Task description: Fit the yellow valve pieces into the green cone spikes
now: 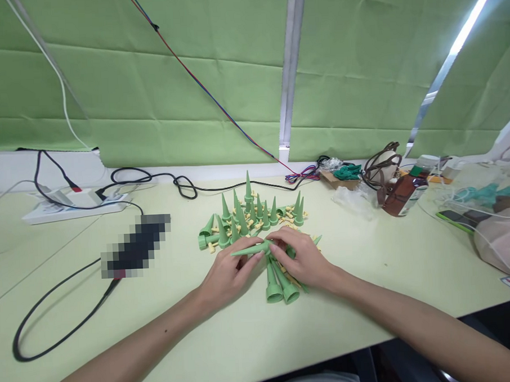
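Observation:
A green plastic watering spike lies nearly level between my two hands, its point to the left. Under its tapered body, my left hand is closed round it with the thumb along the near side. The fingers of my right hand pinch its wide end, and they hide part of it. Just below, two more hollow green spikes rest on the table with their round openings towards me. Beyond my hands, several green spikes stand upright or lie among small yellow valve pieces.
A pale table carries everything. To the left are a blurred dark device on a looped black cable and a white power strip. A brown bottle, a clear plastic bag and a phone are on the right.

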Motion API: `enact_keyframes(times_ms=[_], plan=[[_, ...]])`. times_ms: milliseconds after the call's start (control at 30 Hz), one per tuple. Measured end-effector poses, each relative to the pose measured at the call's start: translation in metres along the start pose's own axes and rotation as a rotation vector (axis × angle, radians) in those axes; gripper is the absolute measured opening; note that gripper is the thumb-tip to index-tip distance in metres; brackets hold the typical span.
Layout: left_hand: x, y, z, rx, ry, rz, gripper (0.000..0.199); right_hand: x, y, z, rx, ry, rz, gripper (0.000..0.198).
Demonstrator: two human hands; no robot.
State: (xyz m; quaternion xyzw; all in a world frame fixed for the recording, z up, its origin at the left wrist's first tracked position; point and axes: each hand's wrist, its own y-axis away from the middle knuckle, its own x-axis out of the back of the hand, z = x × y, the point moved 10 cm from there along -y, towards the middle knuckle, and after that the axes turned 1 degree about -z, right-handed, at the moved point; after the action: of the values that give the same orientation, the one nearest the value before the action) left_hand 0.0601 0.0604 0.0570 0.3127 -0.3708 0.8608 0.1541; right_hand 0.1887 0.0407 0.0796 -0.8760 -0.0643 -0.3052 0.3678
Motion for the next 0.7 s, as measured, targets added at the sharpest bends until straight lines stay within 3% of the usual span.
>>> enact_keyframes(times_ms=[233, 367, 500, 633, 700], plan=[[0.021, 0.002, 0.010, -0.030, -0.079, 0.227, 0.014, 0.007, -0.002, 0.008, 0.000, 0.065, 0.048, 0.014], [0.026, 0.002, 0.009, -0.027, -0.186, 0.271, 0.025, 0.019, -0.003, 0.019, -0.012, 0.149, 0.125, 0.015], [0.020, 0.000, 0.003, 0.003, -0.261, 0.209, 0.043, 0.021, -0.006, 0.030, -0.041, 0.230, 0.105, 0.017], [0.002, -0.002, -0.013, 0.134, -0.268, 0.017, 0.045, 0.021, -0.007, 0.039, -0.065, 0.280, 0.079, 0.018], [0.000, -0.002, -0.021, 0.204, -0.248, -0.017, 0.045, 0.018, -0.007, 0.042, -0.077, 0.294, 0.053, 0.018]])
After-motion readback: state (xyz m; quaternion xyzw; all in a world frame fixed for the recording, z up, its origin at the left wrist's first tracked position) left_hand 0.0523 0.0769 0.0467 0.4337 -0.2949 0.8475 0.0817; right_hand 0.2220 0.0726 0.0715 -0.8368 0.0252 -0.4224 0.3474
